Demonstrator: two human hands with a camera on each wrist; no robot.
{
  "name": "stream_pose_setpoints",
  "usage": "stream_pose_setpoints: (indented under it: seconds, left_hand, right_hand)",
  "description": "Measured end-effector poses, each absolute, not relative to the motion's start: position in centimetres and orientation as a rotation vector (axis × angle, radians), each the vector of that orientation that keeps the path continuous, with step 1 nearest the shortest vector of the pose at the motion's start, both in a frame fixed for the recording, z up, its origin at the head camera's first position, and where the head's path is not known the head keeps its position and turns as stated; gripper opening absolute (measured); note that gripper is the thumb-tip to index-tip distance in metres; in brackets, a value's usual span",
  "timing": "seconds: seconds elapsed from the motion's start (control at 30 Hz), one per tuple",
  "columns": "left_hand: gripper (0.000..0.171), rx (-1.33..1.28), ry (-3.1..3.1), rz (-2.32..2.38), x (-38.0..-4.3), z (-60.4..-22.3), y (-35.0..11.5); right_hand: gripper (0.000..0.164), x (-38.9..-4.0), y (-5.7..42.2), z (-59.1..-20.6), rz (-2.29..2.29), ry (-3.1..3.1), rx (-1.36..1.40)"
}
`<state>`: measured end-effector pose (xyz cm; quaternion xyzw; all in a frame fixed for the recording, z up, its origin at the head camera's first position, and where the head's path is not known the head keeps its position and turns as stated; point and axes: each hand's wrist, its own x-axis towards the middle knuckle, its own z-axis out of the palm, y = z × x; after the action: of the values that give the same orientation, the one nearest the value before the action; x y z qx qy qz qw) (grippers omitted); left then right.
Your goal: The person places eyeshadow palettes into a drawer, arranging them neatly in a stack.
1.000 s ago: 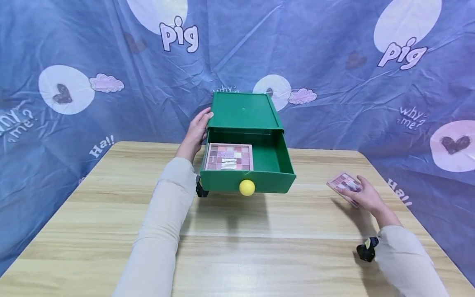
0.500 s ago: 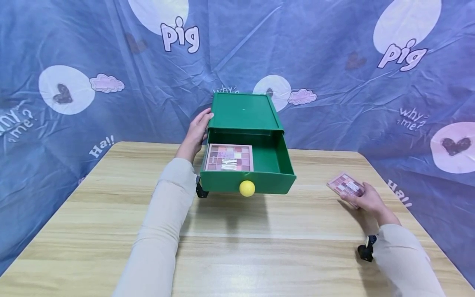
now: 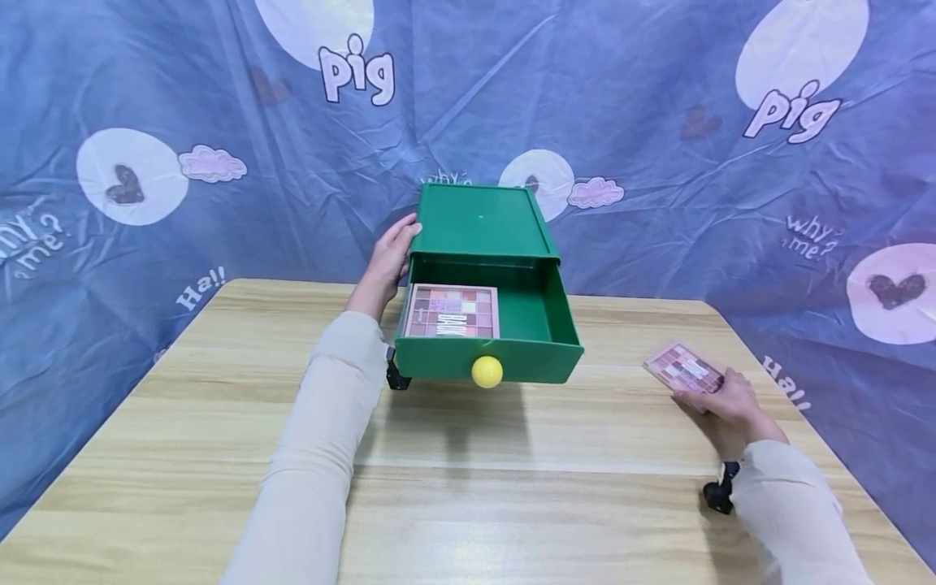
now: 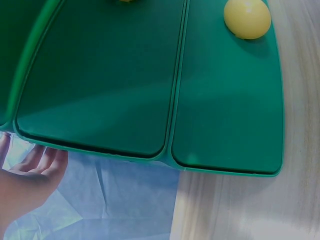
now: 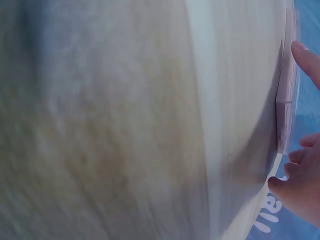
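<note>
A green drawer unit [image 3: 483, 215] has its drawer pulled out, with a yellow ball knob [image 3: 487, 371] on the front. Inside the drawer's left part lies a pink eyeshadow palette [image 3: 452, 312]. My left hand [image 3: 383, 264] rests against the unit's left side; in the left wrist view its fingers [image 4: 47, 162] reach to the green edge. A second eyeshadow palette [image 3: 682, 368] lies at the right of the table. My right hand [image 3: 731, 406] is at its near right corner, thumb [image 5: 305, 59] by the palette's edge, the other fingers loosely bent beside it.
The wooden table [image 3: 512, 520] carries everything, its right edge close beyond my right hand. A blue printed cloth [image 3: 621, 97] hangs behind it. Black wrist cameras sit under both sleeves [image 3: 322, 422].
My right hand has drawn back from over the palette toward its near right corner, uncovering more of it. The palette has hardly moved. My left hand and the drawer unit stay put.
</note>
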<state>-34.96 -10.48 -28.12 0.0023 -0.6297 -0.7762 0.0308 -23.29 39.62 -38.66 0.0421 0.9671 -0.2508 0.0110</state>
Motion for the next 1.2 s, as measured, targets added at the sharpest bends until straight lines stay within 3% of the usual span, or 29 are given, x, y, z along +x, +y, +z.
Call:
stream_pose_setpoints:
  seconds: [0.37,0.63,0.9,1.2]
  left_hand:
    - [0.045,0.018,-1.927,-2.398,-34.6,-28.13,-10.36]
    - [0.045,0.01,-1.928,-2.388,-34.85,-28.23,-10.4]
    - [0.046,-0.003,-1.948,-2.382,-34.97,-28.24,-10.39]
    - [0.046,-0.016,-1.932,-2.394,-34.95,-28.2,-10.46]
  right_hand:
    - [0.08,-22.79,39.8,-39.15,-0.93,2.921,0.173]
    - [0.087,-22.81,39.73,-39.41,-0.966,2.91,0.195]
    - [0.084,-22.74,39.47,-39.52,-0.924,2.986,0.238]
    - [0.097,-22.52,39.06,-38.89,-0.921,2.996,0.291]
